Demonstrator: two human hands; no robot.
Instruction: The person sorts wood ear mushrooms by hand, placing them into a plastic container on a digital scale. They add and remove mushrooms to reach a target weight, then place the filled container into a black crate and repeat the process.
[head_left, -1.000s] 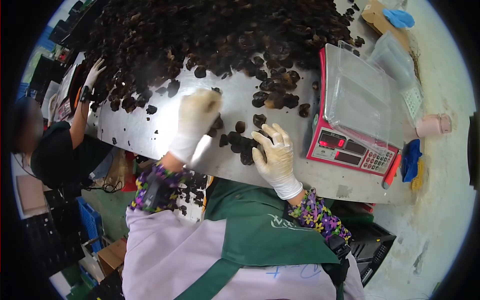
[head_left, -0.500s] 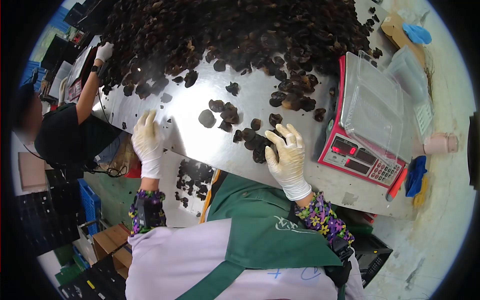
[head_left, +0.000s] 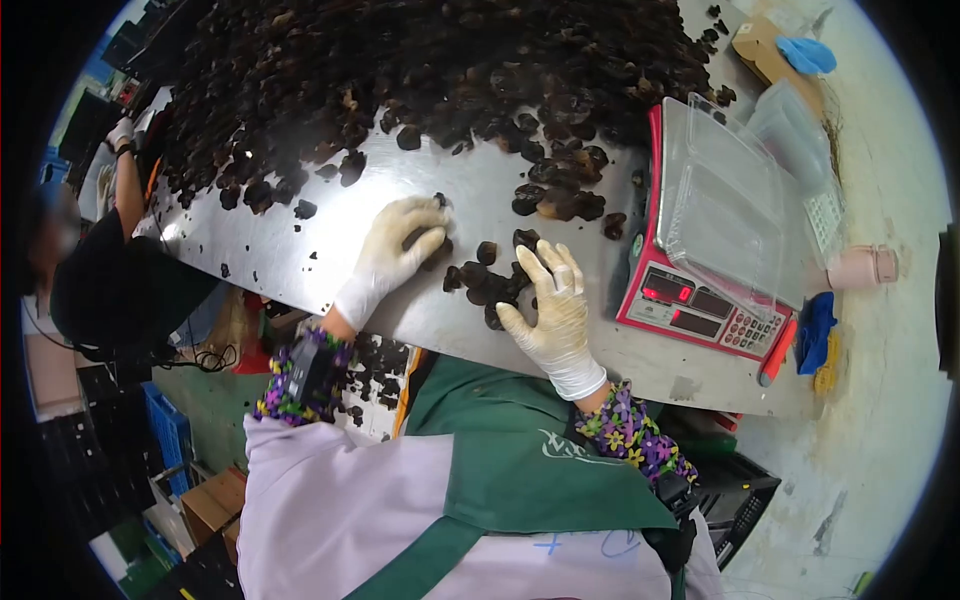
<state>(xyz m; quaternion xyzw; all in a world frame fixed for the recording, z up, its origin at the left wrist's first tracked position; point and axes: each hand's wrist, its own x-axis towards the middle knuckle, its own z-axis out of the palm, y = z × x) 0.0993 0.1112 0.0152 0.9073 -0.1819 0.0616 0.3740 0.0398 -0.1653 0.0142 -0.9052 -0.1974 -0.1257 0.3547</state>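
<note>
A huge heap of dark dried mushrooms (head_left: 440, 60) covers the far half of a steel table (head_left: 300, 260). My left hand (head_left: 392, 255), in a pale glove, lies on the table with its fingers curled over a few dark pieces (head_left: 432, 245) pulled out from the heap. My right hand (head_left: 552, 305), also gloved, rests flat with fingers spread against the right side of a small pile of mushrooms (head_left: 485, 285) near the front edge. Both hands flank this small pile.
A red weighing scale (head_left: 690, 300) with a clear plastic tray (head_left: 725, 200) stands right of my right hand. Beyond it are stacked clear containers (head_left: 795, 120), a pink cup (head_left: 865, 268) and a blue cloth (head_left: 815, 325). A person in black (head_left: 110, 290) works at the table's left end.
My left hand came back from the table's left edge onto the loose pieces beside the small pile. My right hand stayed put at the pile. The other person's hand shifted along the heap's left side.
</note>
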